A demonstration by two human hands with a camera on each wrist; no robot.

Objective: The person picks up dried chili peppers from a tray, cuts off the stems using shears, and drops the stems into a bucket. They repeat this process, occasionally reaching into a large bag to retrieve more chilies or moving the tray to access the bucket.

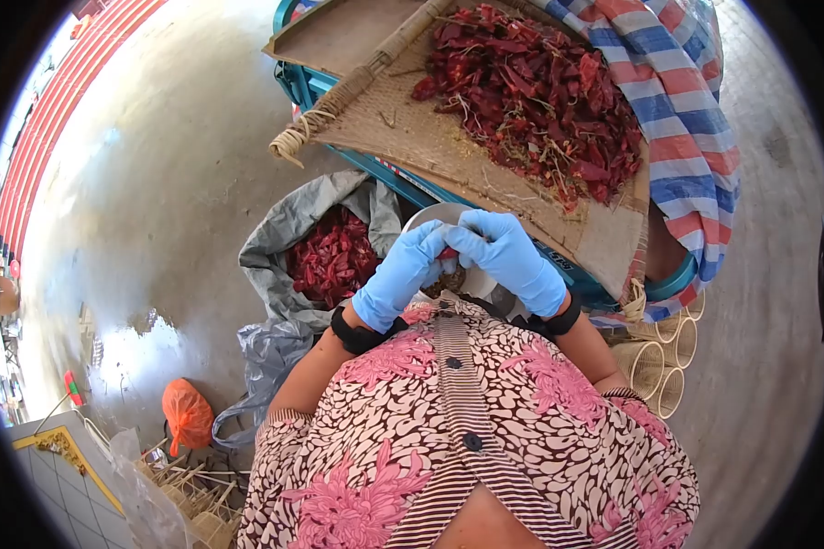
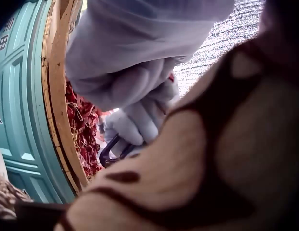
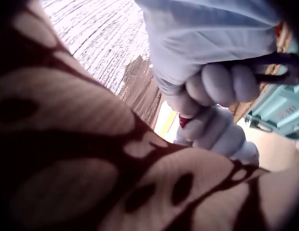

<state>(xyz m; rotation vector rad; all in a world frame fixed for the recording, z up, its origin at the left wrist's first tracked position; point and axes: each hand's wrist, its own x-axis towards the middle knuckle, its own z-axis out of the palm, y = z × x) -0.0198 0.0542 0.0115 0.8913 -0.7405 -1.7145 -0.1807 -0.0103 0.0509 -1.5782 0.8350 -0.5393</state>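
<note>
Both hands wear light-blue gloves and meet in front of the chest. My left hand (image 1: 401,274) pinches a dried red chili (image 1: 448,252), mostly hidden by the fingers. Against it, the fingertips of my right hand (image 1: 511,261) pinch the same chili. A dark looped handle, like that of scissors (image 3: 282,67), sticks out of the right hand's curled fingers in the right wrist view; its other end is hidden. In the left wrist view the dark loop (image 2: 107,153) shows below the right fingers. A pale bowl (image 1: 435,215) lies partly hidden beneath the hands.
A grey-green sack (image 1: 270,242) of red chilies stands at left. Ahead, a woven tray (image 1: 384,123) with a heap of dried chilies (image 1: 540,101) rests over a teal tricycle bed (image 1: 320,82). Striped tarp (image 1: 687,119) covers its right side. Woven baskets (image 1: 639,371) stand lower right, an orange bag (image 1: 188,414) lower left.
</note>
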